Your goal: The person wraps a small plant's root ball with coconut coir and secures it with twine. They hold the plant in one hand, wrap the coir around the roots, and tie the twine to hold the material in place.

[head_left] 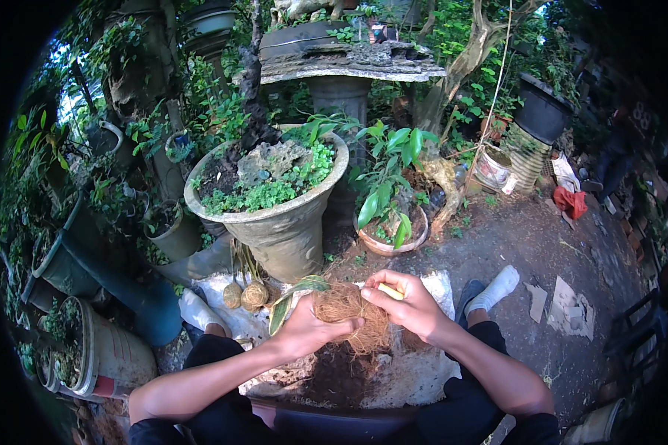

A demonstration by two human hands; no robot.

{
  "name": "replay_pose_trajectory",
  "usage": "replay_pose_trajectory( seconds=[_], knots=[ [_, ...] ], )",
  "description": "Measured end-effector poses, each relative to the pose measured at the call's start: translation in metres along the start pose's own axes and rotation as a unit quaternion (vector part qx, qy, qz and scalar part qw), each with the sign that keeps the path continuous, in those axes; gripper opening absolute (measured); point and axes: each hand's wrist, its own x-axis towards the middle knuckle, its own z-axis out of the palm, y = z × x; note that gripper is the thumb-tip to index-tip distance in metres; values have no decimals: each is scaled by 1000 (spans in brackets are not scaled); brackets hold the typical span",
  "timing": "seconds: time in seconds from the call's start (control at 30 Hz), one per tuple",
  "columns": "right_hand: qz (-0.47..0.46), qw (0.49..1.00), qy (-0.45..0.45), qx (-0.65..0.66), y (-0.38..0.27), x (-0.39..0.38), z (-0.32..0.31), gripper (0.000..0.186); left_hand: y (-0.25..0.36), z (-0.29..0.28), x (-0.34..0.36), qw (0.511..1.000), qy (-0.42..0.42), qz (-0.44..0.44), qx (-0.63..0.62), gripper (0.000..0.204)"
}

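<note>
My left hand point(312, 328) is closed round a shaggy ball of brown coconut fibre point(364, 337). A green leaf with pale yellow edges point(280, 311) sticks out beside that hand. At the ball's upper right, my right hand point(408, 302) is closed on a small yellow object point(391, 291), mostly hidden by the fingers, so its kind does not show. Below the ball, dark loose soil point(338, 378) lies on a whitish sack point(416, 382). Two round, tan wrapped balls with stems point(254, 295) rest on the sack's left part.
A large stone-coloured pot point(274, 233) with a rock and small greenery stands just ahead. Right of it is a shallow clay pot point(395, 245) with a leafy plant. A white bucket point(119, 356) stands at the left. Torn cardboard point(570, 310) lies on the ground at right.
</note>
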Motion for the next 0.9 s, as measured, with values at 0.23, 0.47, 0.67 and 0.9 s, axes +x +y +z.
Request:
replay_pose_trajectory(
  seconds=[0.23,0.47,0.67,0.9],
  knots=[
    [10,999,14,46,2,1,-5,26,2,-1,-2,999,26,18,8,47],
    [-13,1000,-12,-13,1,-4,-7,28,0,-2,-2,991,9,120,63,58],
    [76,996,-41,-11,0,-5,-9,28,11,-4,-7,995,-23,95,24,61],
    [-62,989,8,-132,16,3,-3,22,16,-2,-10,995,-39,55,73,65]
  ],
)
